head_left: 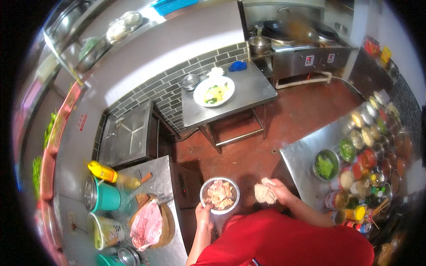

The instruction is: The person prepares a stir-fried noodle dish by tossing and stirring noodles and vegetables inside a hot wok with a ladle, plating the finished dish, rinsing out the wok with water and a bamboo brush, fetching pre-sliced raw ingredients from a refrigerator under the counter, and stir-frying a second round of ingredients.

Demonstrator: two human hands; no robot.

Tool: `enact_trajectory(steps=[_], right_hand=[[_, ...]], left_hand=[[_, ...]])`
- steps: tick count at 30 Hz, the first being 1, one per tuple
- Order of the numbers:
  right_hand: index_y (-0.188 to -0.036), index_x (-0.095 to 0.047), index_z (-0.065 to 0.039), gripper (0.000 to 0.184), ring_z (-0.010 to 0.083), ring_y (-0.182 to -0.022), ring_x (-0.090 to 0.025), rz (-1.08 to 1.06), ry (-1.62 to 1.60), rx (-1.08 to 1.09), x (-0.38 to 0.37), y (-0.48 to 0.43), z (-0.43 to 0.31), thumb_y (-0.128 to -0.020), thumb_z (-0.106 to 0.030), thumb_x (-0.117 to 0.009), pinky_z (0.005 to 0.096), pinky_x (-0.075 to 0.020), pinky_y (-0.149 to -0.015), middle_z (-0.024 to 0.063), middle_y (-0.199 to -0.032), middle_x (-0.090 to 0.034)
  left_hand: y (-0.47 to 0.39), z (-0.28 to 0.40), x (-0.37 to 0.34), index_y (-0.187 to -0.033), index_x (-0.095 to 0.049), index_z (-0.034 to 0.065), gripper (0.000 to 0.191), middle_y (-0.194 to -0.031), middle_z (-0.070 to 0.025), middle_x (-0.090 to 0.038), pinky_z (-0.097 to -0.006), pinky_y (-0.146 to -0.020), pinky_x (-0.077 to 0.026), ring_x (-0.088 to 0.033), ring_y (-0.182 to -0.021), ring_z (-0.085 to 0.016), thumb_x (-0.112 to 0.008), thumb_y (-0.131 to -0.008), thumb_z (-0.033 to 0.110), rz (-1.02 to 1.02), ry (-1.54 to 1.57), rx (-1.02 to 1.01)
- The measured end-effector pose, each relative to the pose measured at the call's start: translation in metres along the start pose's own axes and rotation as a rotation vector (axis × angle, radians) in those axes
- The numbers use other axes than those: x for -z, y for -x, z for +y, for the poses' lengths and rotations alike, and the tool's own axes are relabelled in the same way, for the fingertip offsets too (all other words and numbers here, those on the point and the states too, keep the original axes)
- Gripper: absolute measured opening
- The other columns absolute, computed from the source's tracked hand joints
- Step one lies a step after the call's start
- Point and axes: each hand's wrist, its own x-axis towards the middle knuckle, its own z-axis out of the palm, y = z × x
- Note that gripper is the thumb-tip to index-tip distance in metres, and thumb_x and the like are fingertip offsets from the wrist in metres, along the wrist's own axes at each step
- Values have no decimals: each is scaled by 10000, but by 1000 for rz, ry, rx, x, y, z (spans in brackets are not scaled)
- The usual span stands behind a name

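Note:
My left hand [203, 214] grips the near-left rim of a round metal bowl [237, 195]. Inside the bowl lie pale and yellowish-brown pieces of food [219, 194], perhaps cut meat. In my right hand [281, 193] is a crumpled beige cloth [265, 193], held to the right of the bowl and apart from it. Both hands are in front of my red shirt, above the floor between two steel tables. To my left, a large slab of raw pink meat [148, 226] rests on a round wooden chopping board [168, 227].
The left steel table [176, 241] also carries teal and white tubs and a yellow bottle. On the right table [299, 156] stand many seasoning containers and chopped greens [324, 166]. Ahead, a steel table [196, 118] bears a white plate of food [199, 96]. A stove [293, 63] stands beyond.

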Motion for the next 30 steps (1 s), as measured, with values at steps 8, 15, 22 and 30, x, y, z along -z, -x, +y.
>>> enact_trajectory(steps=[8, 15, 22, 30], right_hand=[[-1159, -584, -14, 400, 165, -907, -627, 331, 256, 396, 8, -141, -175, -850, -244, -692, 339, -516, -800, 84, -1032, -657], [-1231, -547, 13, 518, 340, -1115, -569, 621, 805, 752, -23, -279, -355, -813, -246, -711, 406, -463, -945, 205, -1233, -561], [-1246, -569, -20, 470, 363, -1075, -581, 549, 901, 727, 5, -348, -383, -821, -187, -679, 413, -481, -925, 198, -1179, -592], [-1187, -610, 1, 348, 182, -857, -637, 485, 560, 240, 137, -370, -365, -873, -146, -645, 317, -537, -720, 121, -1040, -669]], left_hand=[[-155, 106, -163, -948, -639, 20, 172, -885, -80, -686, -289, -617, -538, -659, -716, -172, -584, -797, -41, -269, 35, -2], [-260, 204, -313, -1009, -635, 25, 188, -868, -52, -681, -227, -490, -451, -613, -639, -118, -564, -847, -40, -482, -25, -4], [-327, 265, -450, -1045, -614, 16, 199, -902, -46, -649, -215, -473, -410, -582, -675, -92, -562, -862, -39, -507, -7, 4], [-428, 237, -581, -1051, -589, 34, 204, -945, -81, -650, -291, -508, -454, -621, -770, -182, -603, -852, -7, -402, -48, 96]])
